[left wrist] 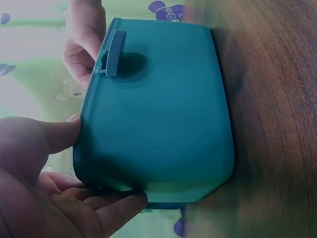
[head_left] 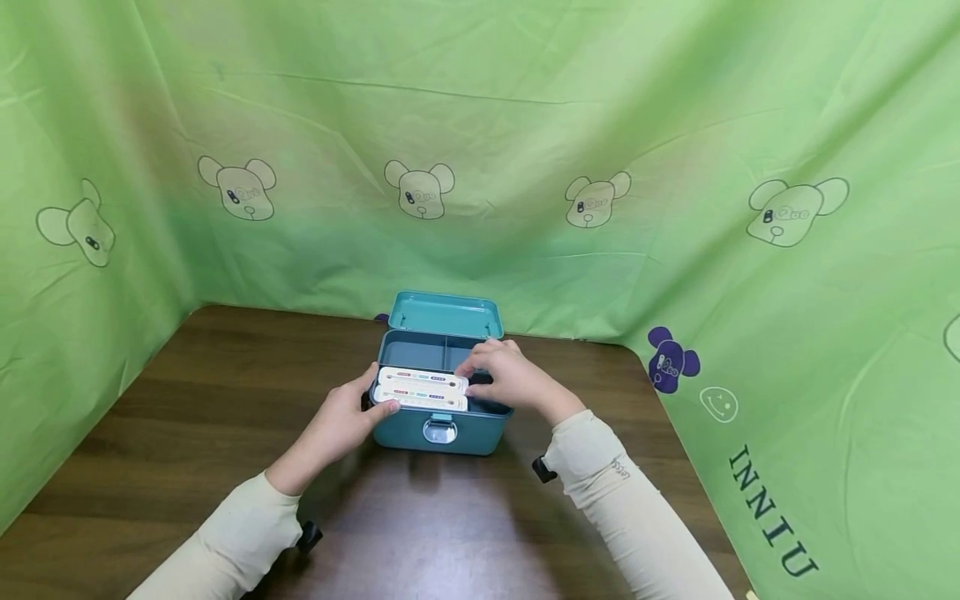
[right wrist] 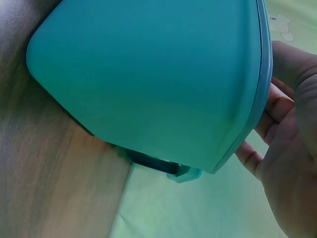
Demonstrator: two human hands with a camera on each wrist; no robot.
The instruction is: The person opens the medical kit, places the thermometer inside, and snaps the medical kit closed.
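Note:
A teal lidded box stands open on the table, its lid tipped back and a clear latch at its front. Two long, narrow white cases with small coloured print, a rear one and a front one, lie side by side in its left part. My left hand holds the box's left front corner, thumb at the rim and fingers along the end wall. With thumb and forefinger, my right hand pinches the right end of the rear white case; its fingertips are partly hidden behind the rim in the right wrist view.
A divided grey-blue tray sits at the back of the box. The brown wooden table meets a green printed cloth behind and at both sides. The box's handle shows beneath its lid side.

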